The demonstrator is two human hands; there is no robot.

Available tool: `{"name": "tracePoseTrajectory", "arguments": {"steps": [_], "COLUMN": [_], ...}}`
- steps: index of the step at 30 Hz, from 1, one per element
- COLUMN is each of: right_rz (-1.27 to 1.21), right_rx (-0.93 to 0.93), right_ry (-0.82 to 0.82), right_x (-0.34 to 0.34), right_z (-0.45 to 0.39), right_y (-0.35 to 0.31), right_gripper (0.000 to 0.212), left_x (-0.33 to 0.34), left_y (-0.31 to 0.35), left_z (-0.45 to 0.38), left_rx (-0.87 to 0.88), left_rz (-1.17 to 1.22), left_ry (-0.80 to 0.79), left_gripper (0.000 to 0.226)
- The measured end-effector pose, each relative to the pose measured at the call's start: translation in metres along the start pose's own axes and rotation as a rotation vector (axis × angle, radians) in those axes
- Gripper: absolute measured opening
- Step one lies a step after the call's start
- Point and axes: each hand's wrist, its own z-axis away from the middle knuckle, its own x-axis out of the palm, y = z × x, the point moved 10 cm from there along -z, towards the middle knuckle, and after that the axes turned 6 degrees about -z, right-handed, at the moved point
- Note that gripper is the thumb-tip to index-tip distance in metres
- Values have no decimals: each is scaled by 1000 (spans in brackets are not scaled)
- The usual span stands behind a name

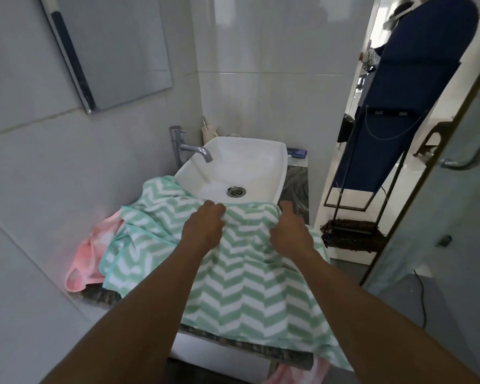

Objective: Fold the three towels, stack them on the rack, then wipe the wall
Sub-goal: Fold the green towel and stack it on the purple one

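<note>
A green-and-white chevron towel (241, 289) lies spread over the counter in front of the basin, its near edge hanging over the counter's front. My left hand (204, 227) and my right hand (290, 231) both pinch its far edge close to the basin rim. A pink towel (88, 261) is bunched at the left under the green one. More pink cloth (288, 374) hangs below the counter's front edge at the right. White tiled wall (263, 65) rises behind the basin.
A white basin (263, 159) with a chrome tap (190, 149) sits on a marbled counter (295, 187). A mirror (114, 48) hangs on the left wall. A cup (209, 134) stands behind the basin. A blue ironing board (410, 103) leans in the doorway; a glass shower door (460, 176) is right.
</note>
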Motion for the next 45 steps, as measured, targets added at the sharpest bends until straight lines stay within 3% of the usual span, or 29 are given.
{"name": "tracePoseTrajectory", "arguments": {"steps": [3, 5, 11, 16, 25, 28, 30, 35, 39, 41, 42, 45], "right_rz": [38, -5, -90, 19, -340, -521, -623, -744, -1002, -1163, -1210, -1217], "right_rx": [13, -2, -84, -214, -125, -48, -52, -187, -228, -121, -80, 18], "right_ry": [94, 146, 289, 315, 145, 128, 160, 290, 235, 194, 187, 175], "right_x": [2, -3, -42, -78, -171, -209, -241, -327, -372, -388, -393, -402], "right_z": [0, 3, 27, 53, 99, 125, 151, 231, 291, 318, 329, 366], "right_y": [7, 8, -13, -57, -134, -154, -174, -232, -255, -244, -237, -219], "right_gripper": [22, 13, 6, 6, 21, 16, 11, 35, 11, 48, 57, 59], "left_x": [-3, -2, -28, -78, -210, -255, -290, -372, -410, -421, -424, -433], "left_y": [0, 1, 7, 17, 60, 78, 94, 138, 183, 216, 231, 275], "left_z": [-5, -3, 18, 49, 97, 117, 132, 172, 204, 230, 242, 283], "left_rx": [-16, -22, -53, -48, 83, 126, 182, 277, 327, 388, 420, 518], "left_rz": [-85, -101, 101, 211, 502, 632, 712, 866, 1075, 1177, 1200, 1251], "left_ry": [116, 143, 299, 392, 516, 522, 520, 524, 452, 397, 379, 321], "left_gripper": [14, 13, 13, 9, 8, 6, 5, 6, 8, 9, 10, 11]}}
